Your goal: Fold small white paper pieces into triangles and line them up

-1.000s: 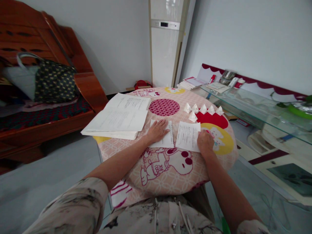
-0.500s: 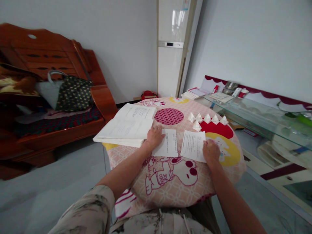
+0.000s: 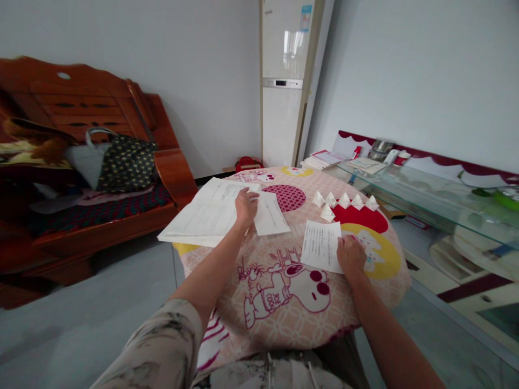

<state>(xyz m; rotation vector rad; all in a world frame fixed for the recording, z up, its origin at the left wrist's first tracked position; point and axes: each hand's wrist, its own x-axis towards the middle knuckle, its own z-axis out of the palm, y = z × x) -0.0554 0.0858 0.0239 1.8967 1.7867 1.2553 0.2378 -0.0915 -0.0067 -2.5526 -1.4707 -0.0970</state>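
My left hand (image 3: 245, 207) lies on a small printed paper slip (image 3: 271, 214) and holds its left edge, right beside the open stack of printed sheets (image 3: 206, 214) on the round table. Fingers look curled over the slip's edge. My right hand (image 3: 351, 254) rests with curled fingers on the right edge of a second printed slip (image 3: 321, 245), pressing it to the cartoon-print tablecloth (image 3: 284, 292). Several small white folded paper shapes (image 3: 344, 201) sit in a row beyond the second slip.
A wooden bench (image 3: 101, 216) with a dotted bag (image 3: 124, 162) stands to the left. A tall white air-conditioner unit (image 3: 284, 81) is behind the table. A glass shelf (image 3: 425, 189) with books and small items runs along the right wall. Grey floor lies at left.
My left hand has slid its slip away from me and to the left, up to the stack of sheets. The right hand and its slip have stayed put. The view has tilted up a little.
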